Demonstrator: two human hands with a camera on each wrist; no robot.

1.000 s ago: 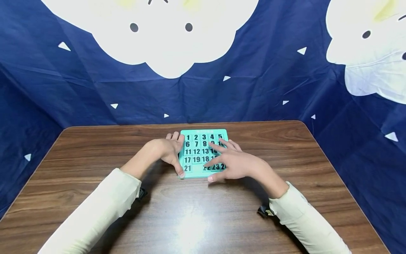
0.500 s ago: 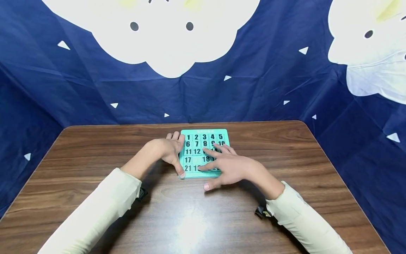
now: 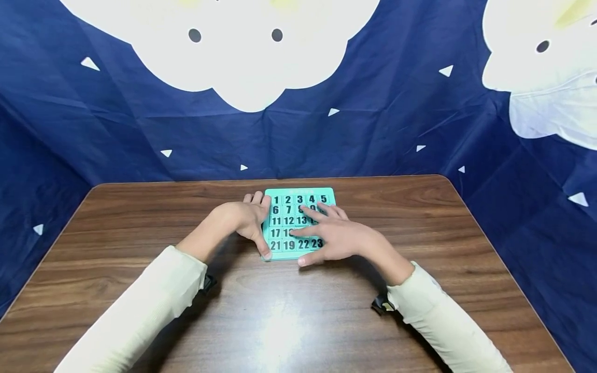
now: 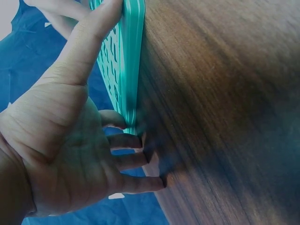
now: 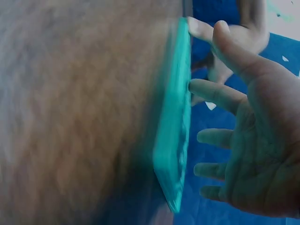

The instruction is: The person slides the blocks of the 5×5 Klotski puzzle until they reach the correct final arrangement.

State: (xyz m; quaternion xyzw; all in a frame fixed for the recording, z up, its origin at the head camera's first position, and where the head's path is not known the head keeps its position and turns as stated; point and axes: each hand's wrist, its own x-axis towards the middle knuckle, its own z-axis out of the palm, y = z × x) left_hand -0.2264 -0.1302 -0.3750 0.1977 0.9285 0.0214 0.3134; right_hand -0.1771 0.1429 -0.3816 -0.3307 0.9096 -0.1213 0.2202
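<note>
A turquoise number slide puzzle (image 3: 288,210) lies flat on the wooden table, its dark-numbered tiles set in a frame. My left hand (image 3: 249,220) braces its left side, thumb on the near left corner. In the left wrist view, the thumb lies along the puzzle's edge (image 4: 133,56), while the other fingers are spread and reach down towards the table. My right hand (image 3: 338,238) spreads over the right part, its index fingertip on the 18 tile, beside 17. Tile 19 (image 3: 289,245) sits below it, between 21 and 22. The right hand hides several right-hand tiles.
The brown wooden table (image 3: 196,331) extends around the puzzle, with a bright glare near the front. A dark blue cloth (image 3: 210,134) with white cloud shapes hangs behind and at the sides. Pale sleeves (image 3: 144,305) cover both forearms.
Tile 19 has slid down into the bottom row beside 21, then tile 18 has slid left next to 17. My right hand has shifted left; the left hand holds its place.
</note>
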